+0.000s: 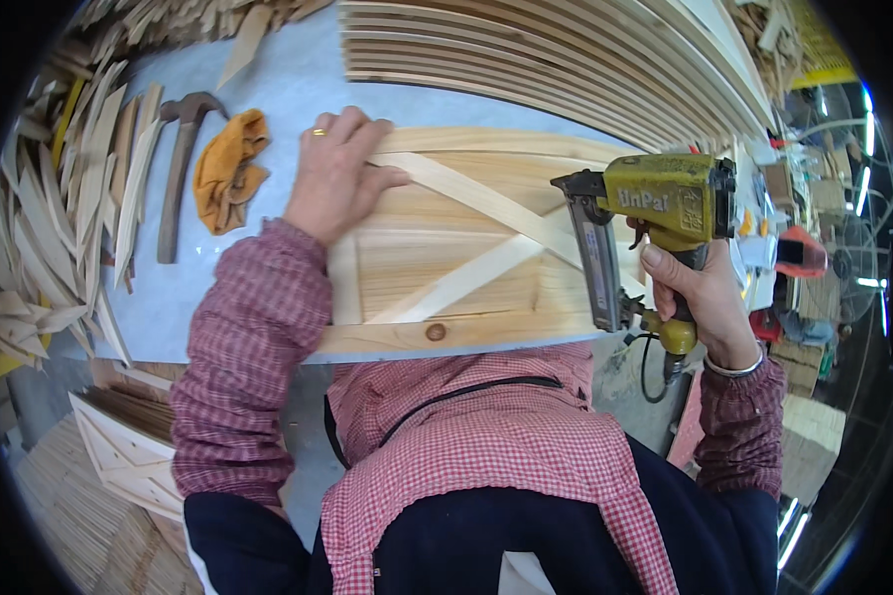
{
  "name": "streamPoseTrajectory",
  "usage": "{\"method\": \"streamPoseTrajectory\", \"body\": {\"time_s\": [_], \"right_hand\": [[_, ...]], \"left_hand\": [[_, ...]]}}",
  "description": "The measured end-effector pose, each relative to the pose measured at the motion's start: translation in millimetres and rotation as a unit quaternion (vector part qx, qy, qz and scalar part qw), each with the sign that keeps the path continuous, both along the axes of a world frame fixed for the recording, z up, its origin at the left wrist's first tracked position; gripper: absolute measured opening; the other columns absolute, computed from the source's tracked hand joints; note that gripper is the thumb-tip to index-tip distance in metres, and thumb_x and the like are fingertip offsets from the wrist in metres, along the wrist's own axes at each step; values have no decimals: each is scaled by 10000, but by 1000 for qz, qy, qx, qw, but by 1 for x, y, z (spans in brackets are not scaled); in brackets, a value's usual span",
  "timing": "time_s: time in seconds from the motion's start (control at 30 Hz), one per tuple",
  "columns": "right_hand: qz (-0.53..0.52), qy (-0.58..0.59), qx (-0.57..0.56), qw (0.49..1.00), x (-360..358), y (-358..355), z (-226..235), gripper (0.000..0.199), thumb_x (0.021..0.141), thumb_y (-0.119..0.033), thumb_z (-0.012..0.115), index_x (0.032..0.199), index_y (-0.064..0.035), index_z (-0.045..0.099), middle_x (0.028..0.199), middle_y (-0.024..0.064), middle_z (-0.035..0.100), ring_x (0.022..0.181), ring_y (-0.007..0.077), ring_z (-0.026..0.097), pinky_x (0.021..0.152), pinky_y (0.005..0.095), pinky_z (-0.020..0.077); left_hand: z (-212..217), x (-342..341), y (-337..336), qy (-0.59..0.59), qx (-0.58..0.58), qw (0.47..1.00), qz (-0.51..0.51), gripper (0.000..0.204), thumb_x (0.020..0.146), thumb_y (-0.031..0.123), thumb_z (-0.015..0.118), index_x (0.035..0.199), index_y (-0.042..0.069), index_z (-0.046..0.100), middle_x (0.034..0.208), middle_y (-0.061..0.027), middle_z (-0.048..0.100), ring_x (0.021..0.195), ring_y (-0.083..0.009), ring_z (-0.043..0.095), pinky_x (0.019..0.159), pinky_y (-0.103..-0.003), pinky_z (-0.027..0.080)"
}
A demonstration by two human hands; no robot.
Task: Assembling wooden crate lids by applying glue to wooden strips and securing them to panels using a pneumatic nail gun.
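A pale wooden panel with a raised frame lies flat on the table in front of me. Across its face a long diagonal strip and a second slanting strip form a cross. My left hand grips the panel at its far left corner, fingers curled at the edge, thumb beside the end of the long strip. My right hand is wrapped round the handle of a yellow-green pneumatic nail gun. Its black nose and magazine are over the right part of the panel, covering some of it.
A claw hammer and a crumpled orange cloth lie left of the panel on the pale tabletop. Long wood strips are stacked behind it. Offcuts heap up at far left. An air hose hangs below the gun.
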State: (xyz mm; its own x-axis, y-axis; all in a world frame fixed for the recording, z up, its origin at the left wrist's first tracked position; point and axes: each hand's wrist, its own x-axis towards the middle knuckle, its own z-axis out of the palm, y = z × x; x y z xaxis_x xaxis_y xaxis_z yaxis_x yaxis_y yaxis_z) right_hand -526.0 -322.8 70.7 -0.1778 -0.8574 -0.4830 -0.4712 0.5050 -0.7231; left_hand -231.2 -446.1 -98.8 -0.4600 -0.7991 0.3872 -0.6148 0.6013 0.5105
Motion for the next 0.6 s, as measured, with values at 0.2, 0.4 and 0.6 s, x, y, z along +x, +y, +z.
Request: {"method": "streamPoseTrajectory", "body": {"time_s": [0.2,0.4,0.6], "right_hand": [[-159,-212,-70,962,-41,42,-13,337,872,-214,661,1103,14,571,585,-21,469,422,62,423,402,214,369],[-254,-345,-105,897,-69,63,-32,364,889,-216,635,1158,13,545,561,-37,409,422,64,405,409,219,365],[-251,-178,-118,944,-107,84,-30,338,887,-222,638,1127,3,557,558,-40,424,416,56,404,401,208,353]], "left_hand": [[31,-42,32,15,-106,994,13,466,727,194,720,1144,48,574,1056,-118,537,965,-306,501,835,-415,416],[38,-109,107,85,20,995,-52,441,763,144,693,1172,42,562,1056,-143,535,952,-303,518,796,-386,458],[21,-138,105,-9,-16,999,-32,416,763,182,675,1129,18,565,1014,-116,529,960,-289,498,867,-406,390]]}}
